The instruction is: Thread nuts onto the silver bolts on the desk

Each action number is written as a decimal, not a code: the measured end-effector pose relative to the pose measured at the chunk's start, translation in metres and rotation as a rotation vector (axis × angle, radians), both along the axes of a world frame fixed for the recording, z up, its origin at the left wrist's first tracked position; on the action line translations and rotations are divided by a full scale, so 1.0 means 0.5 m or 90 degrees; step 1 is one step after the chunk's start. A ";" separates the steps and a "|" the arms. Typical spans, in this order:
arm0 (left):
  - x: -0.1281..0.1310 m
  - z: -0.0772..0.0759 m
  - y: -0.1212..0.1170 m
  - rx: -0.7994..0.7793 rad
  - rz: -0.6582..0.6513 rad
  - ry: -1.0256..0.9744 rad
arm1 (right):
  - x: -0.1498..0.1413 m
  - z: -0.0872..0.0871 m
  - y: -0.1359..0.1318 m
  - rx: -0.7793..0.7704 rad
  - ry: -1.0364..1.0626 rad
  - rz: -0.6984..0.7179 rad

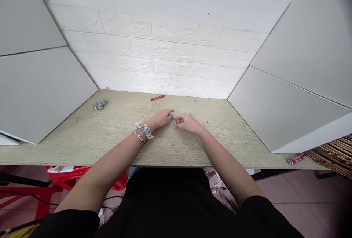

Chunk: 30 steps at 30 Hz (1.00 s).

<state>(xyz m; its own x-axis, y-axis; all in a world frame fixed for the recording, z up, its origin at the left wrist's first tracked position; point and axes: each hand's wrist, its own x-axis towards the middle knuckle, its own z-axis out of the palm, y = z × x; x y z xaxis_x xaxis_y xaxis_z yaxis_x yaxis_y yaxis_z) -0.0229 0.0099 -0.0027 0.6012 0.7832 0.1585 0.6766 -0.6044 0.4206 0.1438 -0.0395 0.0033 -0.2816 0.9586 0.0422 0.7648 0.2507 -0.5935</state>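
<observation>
Both my hands rest on the pale wooden table (115, 139), meeting near its middle. My left hand (162, 117) has its fingers curled toward a small metal part (174, 122) that lies between the two hands. My right hand (188, 122) pinches the same small metal part from the right. A blue scrunchie and a chain bracelet (142, 132) sit on my left wrist.
A small pile of silver metal pieces (99, 104) lies at the table's far left. A red marker (157, 97) lies by the white brick wall. Grey panels (41, 87) flank both sides. A wicker basket (334, 153) and another red marker (297, 159) sit at the right; a red stool (68, 177) stands below.
</observation>
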 end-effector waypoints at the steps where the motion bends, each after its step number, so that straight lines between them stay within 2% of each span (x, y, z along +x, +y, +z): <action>1: 0.001 -0.001 0.001 0.004 -0.009 0.010 | -0.001 0.000 0.000 0.006 -0.007 0.002; 9: -0.007 -0.010 0.014 0.001 -0.005 0.025 | -0.005 -0.004 0.000 0.022 -0.039 0.005; 17: -0.017 -0.005 0.019 -0.027 -0.066 0.033 | -0.005 -0.007 0.002 0.026 -0.047 0.017; 30: -0.015 0.006 0.012 0.000 -0.006 0.032 | -0.005 -0.006 -0.001 0.037 -0.046 0.013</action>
